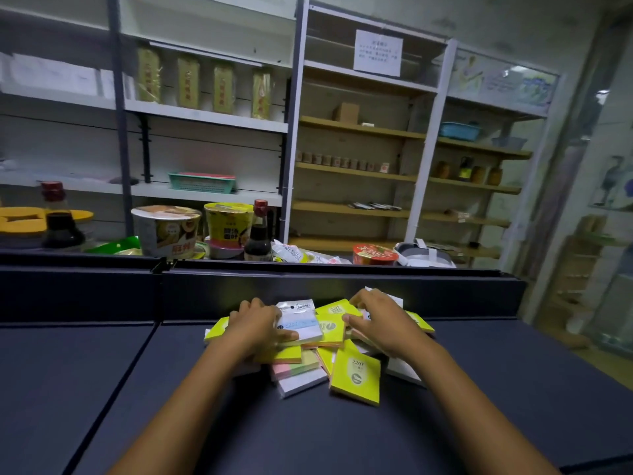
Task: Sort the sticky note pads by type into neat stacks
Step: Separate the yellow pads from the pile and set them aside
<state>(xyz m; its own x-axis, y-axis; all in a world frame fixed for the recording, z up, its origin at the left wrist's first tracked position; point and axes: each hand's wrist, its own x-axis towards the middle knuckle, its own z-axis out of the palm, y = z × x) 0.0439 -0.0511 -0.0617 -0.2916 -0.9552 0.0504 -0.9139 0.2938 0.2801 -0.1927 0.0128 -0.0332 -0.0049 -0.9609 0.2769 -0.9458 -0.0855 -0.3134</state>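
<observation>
**Pile of sticky pads, nothing sorted yet**

The left hand [255, 329] is curling its fingers round the white wrapped pad [301, 325] on top of the heap, thumb pressing its near edge. The heap is sitting mid-desk [102, 389], against the dark back ledge. A pastel pad [296, 366] and a yellow 2207 pad [358, 373] are lying loose in front. The right hand [380, 323] is pinching into yellow pads [334, 325]. Glossy shrink-wrap on flat square blocks probably slides easily, so tugging one could be toppling its neighbours.
</observation>
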